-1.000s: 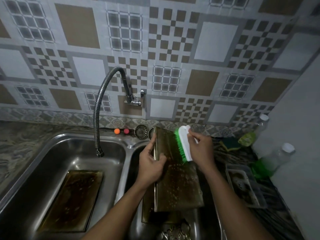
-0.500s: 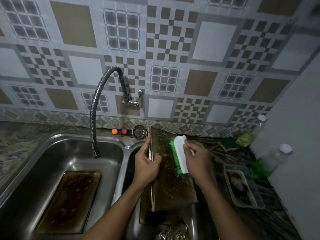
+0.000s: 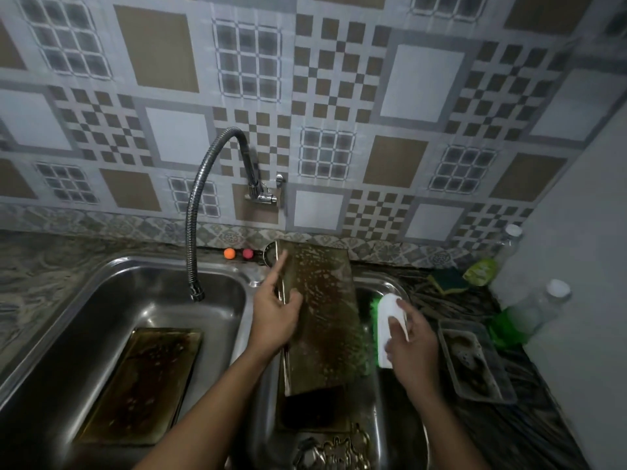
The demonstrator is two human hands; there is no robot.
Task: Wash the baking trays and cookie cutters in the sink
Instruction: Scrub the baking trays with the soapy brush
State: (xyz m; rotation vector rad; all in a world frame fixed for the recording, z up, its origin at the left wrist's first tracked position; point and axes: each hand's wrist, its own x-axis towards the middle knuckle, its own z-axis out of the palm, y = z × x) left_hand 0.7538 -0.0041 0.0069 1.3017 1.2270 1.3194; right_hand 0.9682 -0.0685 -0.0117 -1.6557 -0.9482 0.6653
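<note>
Gripping the speckled baking tray (image 3: 322, 317) by its left edge, the left hand (image 3: 274, 320) propped it over the right basin (image 3: 383, 401). The right hand (image 3: 412, 347) clasped a scrub brush (image 3: 386, 320) just beside it. A second tray (image 3: 142, 385) and the cookie cutters (image 3: 334, 451) looked unwashed.

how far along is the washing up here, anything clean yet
Nothing looks finished yet. In hand: the left hand props one sudsy tray upright in the right basin while the right hand holds the scrub brush at its right edge. To do: a stained tray lying in the left basin, another dark tray under the propped one, and the cookie cutters at the basin's near end.
</note>
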